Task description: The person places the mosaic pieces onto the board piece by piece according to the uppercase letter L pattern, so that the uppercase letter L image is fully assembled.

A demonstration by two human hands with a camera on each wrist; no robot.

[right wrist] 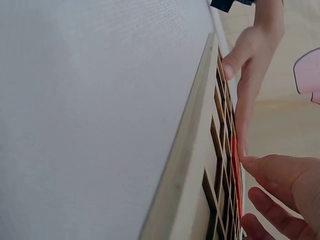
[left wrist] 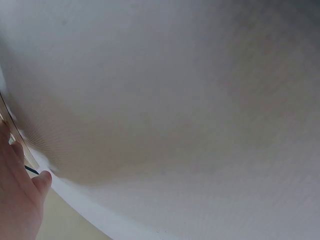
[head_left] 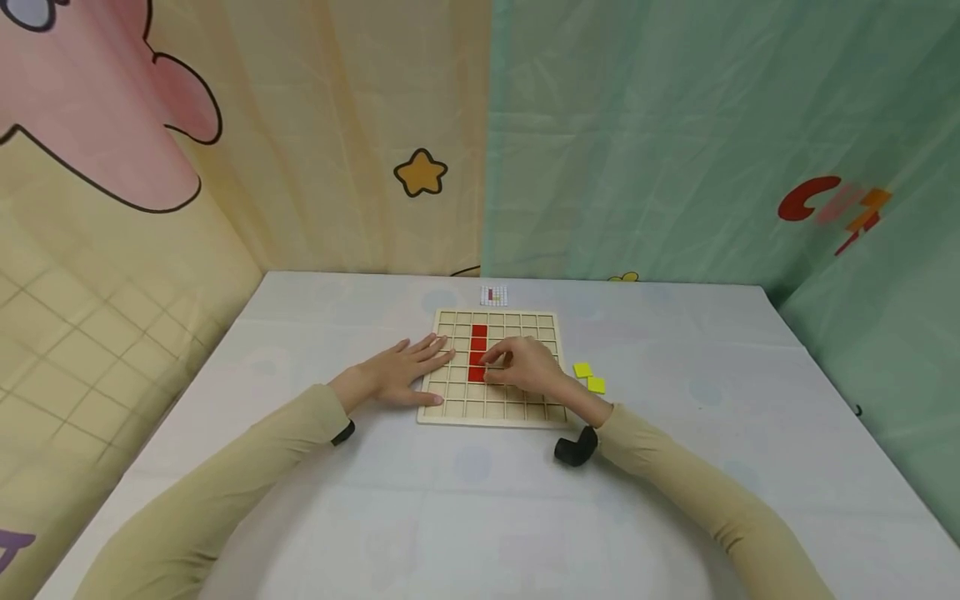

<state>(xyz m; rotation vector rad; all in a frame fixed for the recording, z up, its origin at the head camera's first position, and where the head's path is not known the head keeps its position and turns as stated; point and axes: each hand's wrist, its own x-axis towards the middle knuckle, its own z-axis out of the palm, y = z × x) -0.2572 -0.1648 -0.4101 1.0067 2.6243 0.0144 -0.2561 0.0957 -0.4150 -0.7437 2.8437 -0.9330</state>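
A wooden grid board [head_left: 491, 423] lies on the table. Several red square tiles [head_left: 478, 344] fill a vertical column of its cells, left of centre. My left hand [head_left: 397, 372] rests spread on the board's left edge, fingers straight; the left wrist view catches only part of that hand [left wrist: 20, 195]. Above the lower red tiles is my right hand [head_left: 525, 365], thumb and forefinger bent, their tips at the column. In the right wrist view the right hand's [right wrist: 285, 195] fingertips stand apart at the board, with no loose tile seen between them. Its palm side is hidden from the head view.
Two yellow square tiles [head_left: 588, 377] lie right of the board, near the right forearm. Behind the board is a small pattern card [head_left: 493, 296] showing a grid with a red bar. The white table [head_left: 420, 517] meets printed curtains [head_left: 637, 150] at the back.
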